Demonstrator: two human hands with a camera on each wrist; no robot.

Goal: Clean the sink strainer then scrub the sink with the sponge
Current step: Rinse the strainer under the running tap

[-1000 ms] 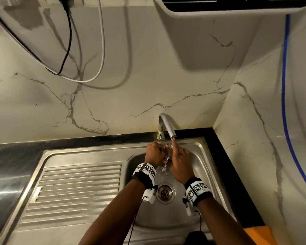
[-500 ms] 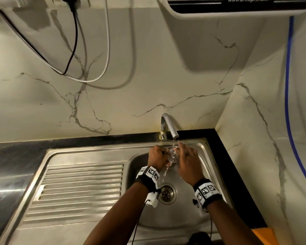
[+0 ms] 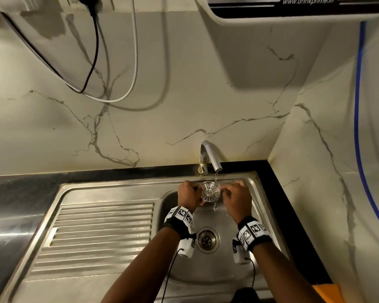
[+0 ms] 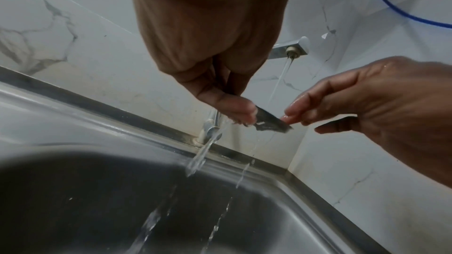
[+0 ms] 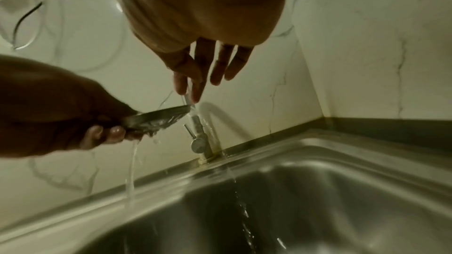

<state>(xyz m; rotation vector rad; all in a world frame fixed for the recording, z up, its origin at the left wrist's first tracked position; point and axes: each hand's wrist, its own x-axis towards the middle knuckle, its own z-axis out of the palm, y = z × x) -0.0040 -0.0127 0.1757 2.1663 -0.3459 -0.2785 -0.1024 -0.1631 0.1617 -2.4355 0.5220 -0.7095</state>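
The round metal sink strainer (image 3: 210, 192) is held above the basin under the running faucet (image 3: 211, 155). My left hand (image 3: 187, 194) grips its left edge, fingers curled round the rim (image 5: 110, 132). My right hand (image 3: 235, 196) is on the other side, with relaxed fingertips (image 4: 291, 115) touching the strainer's right rim (image 4: 271, 122) and the thumb apart from it. Water runs off the strainer (image 5: 156, 119) into the steel sink (image 3: 225, 278). The open drain (image 3: 206, 239) lies below my wrists. No sponge is in view.
A ribbed steel drainboard (image 3: 101, 235) lies left of the basin. The faucet's lever (image 5: 198, 145) stands at the back rim. Marble walls close in behind and on the right. An orange object (image 3: 325, 291) shows at the bottom right corner. Cables (image 3: 109, 88) hang on the wall.
My hands have drawn slightly apart, the right one shifting right. The strainer, earlier mostly hidden between them, now shows its slotted face under the water.
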